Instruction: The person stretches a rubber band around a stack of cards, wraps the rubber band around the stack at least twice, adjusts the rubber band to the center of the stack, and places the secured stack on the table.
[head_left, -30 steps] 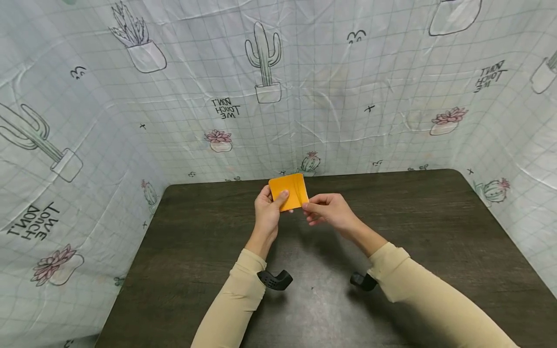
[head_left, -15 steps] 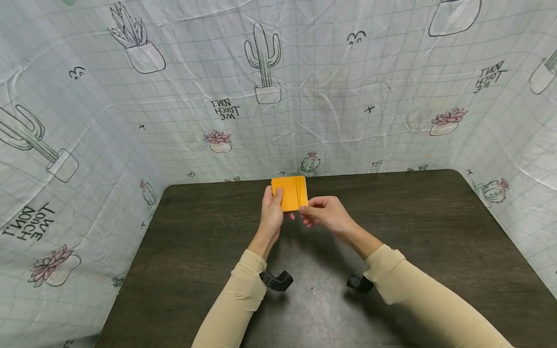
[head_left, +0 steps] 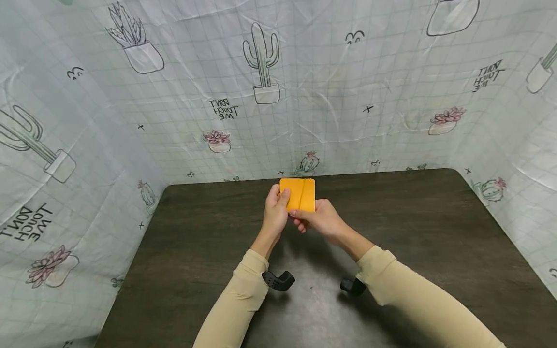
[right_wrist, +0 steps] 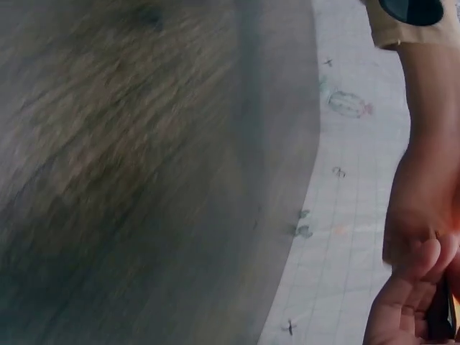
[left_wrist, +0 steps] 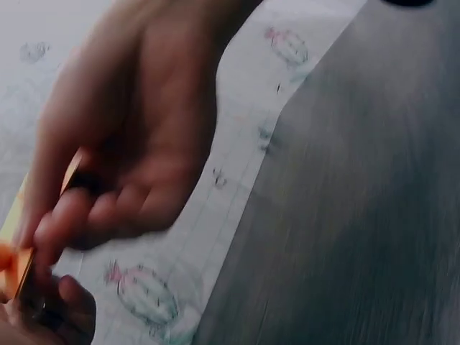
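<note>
The square (head_left: 296, 195) is orange, the cloth (head_left: 313, 77) cactus-printed white.

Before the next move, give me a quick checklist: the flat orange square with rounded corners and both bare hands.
1. Left grip: ok. The left hand holds the flat orange square with rounded corners, thumb on its face.
2. Right grip: ok. The right hand holds its lower edge.
3. Clear of the dark wood-grain table: ok, looks held above it.
4. Whole face visible: not ok. Both thumbs cover parts.
5. Thin dark line down the face: cannot tell whether crease or layer edge.
6. Back side: cannot tell, hidden.
</note>
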